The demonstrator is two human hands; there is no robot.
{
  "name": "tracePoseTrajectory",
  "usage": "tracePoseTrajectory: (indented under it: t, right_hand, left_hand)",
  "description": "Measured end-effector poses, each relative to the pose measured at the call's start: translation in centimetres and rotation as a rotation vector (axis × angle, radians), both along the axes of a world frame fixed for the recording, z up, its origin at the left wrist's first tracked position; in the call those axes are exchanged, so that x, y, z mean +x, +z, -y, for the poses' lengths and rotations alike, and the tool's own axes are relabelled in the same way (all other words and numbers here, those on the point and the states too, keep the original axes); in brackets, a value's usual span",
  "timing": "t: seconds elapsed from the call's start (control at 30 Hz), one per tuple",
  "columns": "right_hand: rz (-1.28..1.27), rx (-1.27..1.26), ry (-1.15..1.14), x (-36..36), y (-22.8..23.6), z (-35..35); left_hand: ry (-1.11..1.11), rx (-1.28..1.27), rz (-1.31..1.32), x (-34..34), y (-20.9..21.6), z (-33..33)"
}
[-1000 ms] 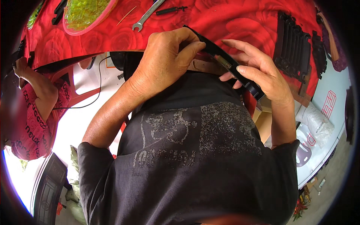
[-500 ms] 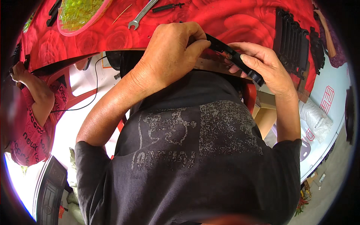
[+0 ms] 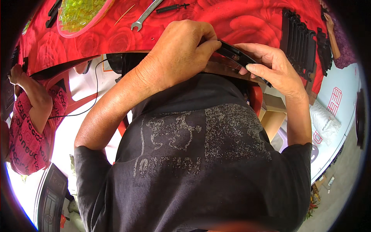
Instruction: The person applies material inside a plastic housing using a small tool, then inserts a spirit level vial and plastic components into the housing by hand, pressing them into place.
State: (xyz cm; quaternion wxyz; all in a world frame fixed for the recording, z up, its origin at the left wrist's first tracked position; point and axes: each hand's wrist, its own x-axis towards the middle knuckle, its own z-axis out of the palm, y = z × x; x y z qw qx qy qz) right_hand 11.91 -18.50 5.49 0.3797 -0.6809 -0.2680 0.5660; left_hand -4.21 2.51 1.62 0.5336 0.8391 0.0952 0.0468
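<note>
A long, narrow black plastic part (image 3: 239, 57) is held slantwise between my two hands, just above the table's near edge. My left hand (image 3: 185, 50) is closed on its upper left end, thumb and fingers pinched together and covering that end. My right hand (image 3: 272, 67) grips the lower right end, with the thumb on top and the fingers beneath. Beyond my left hand, an open-end wrench (image 3: 146, 16) and a small black rod-like piece (image 3: 172, 8) lie on the red, rose-patterned tablecloth (image 3: 119, 38).
A pink-rimmed bowl (image 3: 82, 36) of yellow-green translucent pieces stands at the far left, with a thin wooden stick (image 3: 124, 14) beside it. Several black plastic parts (image 3: 298, 42) are lined up at the right. Other people sit at left, in a pink patterned garment (image 3: 33, 131), and far right.
The black part has turned in my hands, and its lower right end is now more covered by my right hand. My left hand has shifted slightly right.
</note>
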Motion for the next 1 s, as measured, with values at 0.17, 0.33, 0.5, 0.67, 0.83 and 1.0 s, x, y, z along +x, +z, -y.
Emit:
tracePoseTrajectory:
  t: [0.17,0.33,0.5,0.67,0.83,1.0]
  right_hand:
    - [-0.046,0.011,-0.026,0.2,0.2,-0.2]
    - [-0.070,-0.029,-0.011,0.6,0.7,-0.5]
    - [-0.024,-0.050,-0.028,0.6,0.7,-0.3]
    - [-0.004,-0.036,-0.032,0.6,0.7,-0.3]
    - [0.014,-0.029,-0.048,0.5,0.7,-0.3]
    - [-0.039,-0.007,-0.062,0.5,0.7,-0.3]
  left_hand:
    - [-0.001,-0.146,-0.074,0.1,0.0,0.7]
    - [0.006,-0.123,-0.050,0.3,0.0,1.0]
    - [0.030,-0.021,0.020,0.3,-0.2,1.3]
    - [0.048,0.135,0.026,0.3,-0.3,1.6]
    - [0.054,0.143,0.045,0.1,-0.6,1.6]
    - [0.069,0.067,0.039,0.0,-0.5,1.6]
